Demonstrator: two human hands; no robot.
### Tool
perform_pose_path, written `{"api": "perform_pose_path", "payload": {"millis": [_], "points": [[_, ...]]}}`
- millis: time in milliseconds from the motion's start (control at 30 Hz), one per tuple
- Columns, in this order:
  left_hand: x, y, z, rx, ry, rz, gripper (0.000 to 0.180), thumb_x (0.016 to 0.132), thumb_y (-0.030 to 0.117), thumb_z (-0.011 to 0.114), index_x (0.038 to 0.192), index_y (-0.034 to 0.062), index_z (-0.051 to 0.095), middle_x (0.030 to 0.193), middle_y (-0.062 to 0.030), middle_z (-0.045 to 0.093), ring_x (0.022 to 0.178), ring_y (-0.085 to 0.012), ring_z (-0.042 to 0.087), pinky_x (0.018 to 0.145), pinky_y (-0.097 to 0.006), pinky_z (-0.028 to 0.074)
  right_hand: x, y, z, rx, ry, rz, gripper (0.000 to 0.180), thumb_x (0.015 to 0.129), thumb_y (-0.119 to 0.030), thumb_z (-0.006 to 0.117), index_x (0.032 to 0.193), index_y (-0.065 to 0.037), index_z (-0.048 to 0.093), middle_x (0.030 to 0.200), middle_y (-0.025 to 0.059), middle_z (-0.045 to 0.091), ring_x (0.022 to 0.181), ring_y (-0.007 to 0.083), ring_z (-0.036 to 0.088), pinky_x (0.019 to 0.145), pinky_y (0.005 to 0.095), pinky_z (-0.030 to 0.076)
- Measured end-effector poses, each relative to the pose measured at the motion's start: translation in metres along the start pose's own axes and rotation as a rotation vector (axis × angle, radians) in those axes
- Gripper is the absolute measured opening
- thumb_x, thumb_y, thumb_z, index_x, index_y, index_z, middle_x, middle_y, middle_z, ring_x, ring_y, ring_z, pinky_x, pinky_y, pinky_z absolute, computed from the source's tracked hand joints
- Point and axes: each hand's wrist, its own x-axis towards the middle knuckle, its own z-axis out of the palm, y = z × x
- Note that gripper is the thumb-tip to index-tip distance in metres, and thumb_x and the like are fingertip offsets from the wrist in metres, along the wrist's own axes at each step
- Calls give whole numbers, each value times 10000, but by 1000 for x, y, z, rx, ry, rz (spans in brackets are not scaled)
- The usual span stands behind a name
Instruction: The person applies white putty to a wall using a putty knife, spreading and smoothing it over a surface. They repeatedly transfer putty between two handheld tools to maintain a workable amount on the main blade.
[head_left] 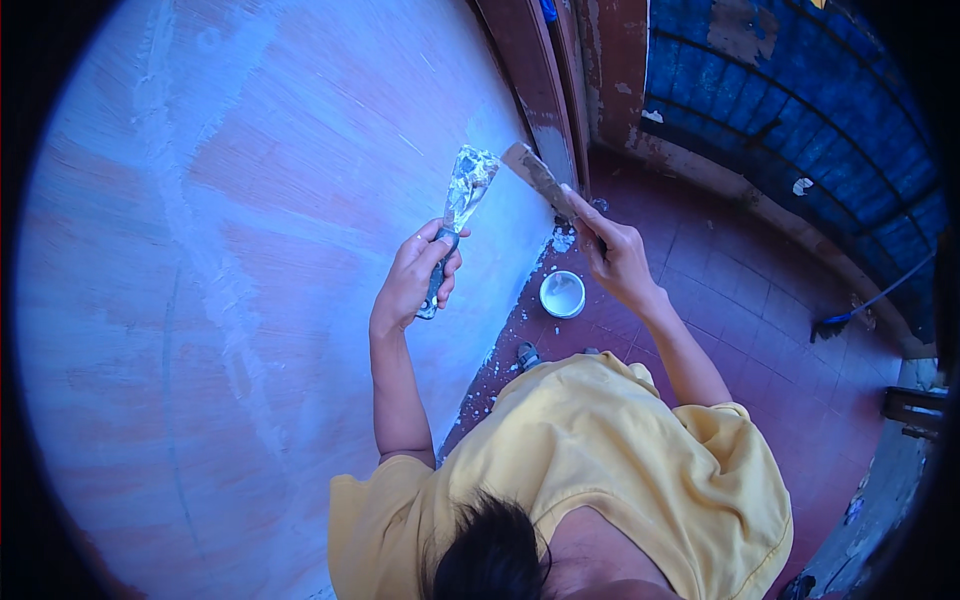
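My left hand (pixel 415 273) is closed around the dark handle of a putty knife (pixel 469 185), whose blade is smeared with white filler and points up and away. In my right hand (pixel 622 256) is a second scraper (pixel 538 178) with a wide, brownish, stained blade; its handle is mostly hidden by my fingers. The two blade ends are close together, with a small gap between them. Beside both hands on the left rises a wall (pixel 330 250) with streaks of white filler over a pinkish surface. Below them a round white tub (pixel 562 295) with pale paste stands on the floor.
Red floor tiles (pixel 720 290) carry white splatters along the wall's foot. A brown door frame (pixel 530 70) stands ahead. At the right are a blue panel with dark bars (pixel 800 110) and a broom (pixel 832 325). My shoe (pixel 528 354) shows near the tub.
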Motion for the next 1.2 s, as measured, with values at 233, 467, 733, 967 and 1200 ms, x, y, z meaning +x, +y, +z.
{"api": "perform_pose_path", "payload": {"millis": [233, 467, 733, 967, 1200], "points": [[2, 2, -1, 19, -18, -18, 294, 958, 210, 407, 1147, 6, 503, 658, 14, 463, 434, -50, 427, 385, -206, 372, 2, 2, -4, -130, -87, -158, 610, 861, -25, 584, 1398, -259, 415, 761, 141, 633, 562, 286, 590, 547, 384, 512], [3, 3, -8, 64, -63, -53, 283, 966, 208, 399, 1133, 7, 507, 657, 20, 458, 433, -46, 423, 387, -197, 368, 10, 5, -3, -250, -169, -165, 612, 874, -66, 588, 1410, -287, 392, 672, 107, 579, 494, 262, 541, 477, 360, 485], [9, 1, -16, 119, -105, -60, 253, 966, 177, 400, 1106, 2, 518, 653, 16, 460, 430, -42, 428, 370, -197, 366, 12, 10, -3, -162, -270, -144, 615, 883, -72, 586, 1417, -292, 377, 655, 121, 562, 512, 267, 538, 524, 384, 482], [11, -3, -18, 80, -107, -49, 245, 965, 168, 408, 1100, -3, 521, 648, 16, 461, 414, -38, 422, 354, -191, 366, 14, 13, 1, -66, -294, -143, 627, 877, -49, 588, 1421, -276, 374, 660, 140, 581, 509, 274, 544, 514, 384, 463], [12, -7, -18, 107, -78, -66, 245, 955, 155, 409, 1101, -9, 517, 648, 15, 457, 420, -42, 423, 362, -200, 372, 16, 18, 7, 34, -305, -97, 575, 882, -22, 564, 1403, -215, 417, 657, 150, 564, 478, 268, 481, 508, 363, 436]]}}
